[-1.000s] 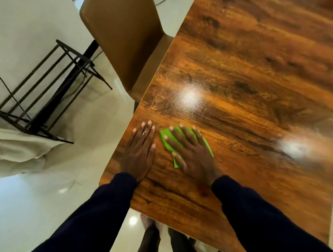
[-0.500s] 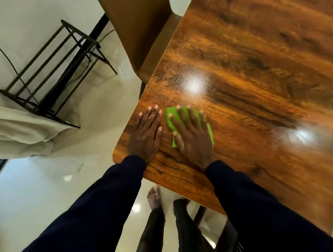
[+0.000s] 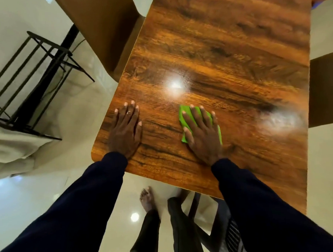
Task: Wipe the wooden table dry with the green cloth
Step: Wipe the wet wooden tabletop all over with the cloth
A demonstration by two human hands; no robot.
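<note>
The glossy wooden table [image 3: 225, 51] fills the upper right of the head view. A small folded green cloth [image 3: 185, 113] lies flat on it near the front edge. My right hand [image 3: 202, 133] presses down on the cloth with straight, spread fingers and covers most of it. My left hand [image 3: 126, 128] rests flat on the bare wood near the table's front left corner, fingers straight, a ring on one finger. A wide gap of bare wood separates the two hands.
A tan chair [image 3: 106, 27] is tucked against the table's left side, and another chair [image 3: 327, 90] stands at the right edge. A black metal rack [image 3: 33, 75] and a pale draped fabric [image 3: 12, 151] stand on the tiled floor at left. My feet [image 3: 146, 200] are below the table's front edge.
My right hand has slid the green cloth to the right, away from my left hand, which stays flat near the corner. The camera has shifted, bringing more of the table's front edge into view.
</note>
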